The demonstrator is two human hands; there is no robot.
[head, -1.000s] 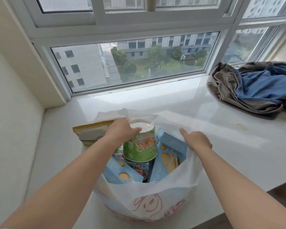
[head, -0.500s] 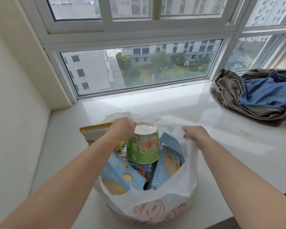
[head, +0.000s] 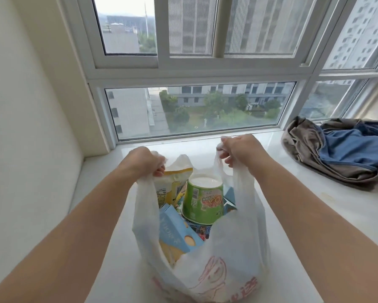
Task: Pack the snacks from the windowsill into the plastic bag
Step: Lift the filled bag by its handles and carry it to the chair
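A white plastic bag (head: pixel 231 254) with a red print stands on the windowsill (head: pixel 314 206), its sides drawn up. My left hand (head: pixel 143 160) grips the bag's left handle. My right hand (head: pixel 240 152) grips the right handle. Inside the bag a green cup (head: pixel 203 199) lies upside down with its white bottom up. A yellow packet (head: pixel 172 182) leans behind it at the left, and a light blue box (head: pixel 177 232) sits in front. More snack wrappers show beneath the cup.
A heap of brown and blue clothing (head: pixel 338 149) lies on the sill at the right. The window (head: pixel 194 110) runs along the back, and a cream wall (head: pixel 19 127) closes off the left side.
Both hands have taken the bag's handles and pulled them upward, so the bag's sides now stand tall around the snacks. The left hand has left the green cup.
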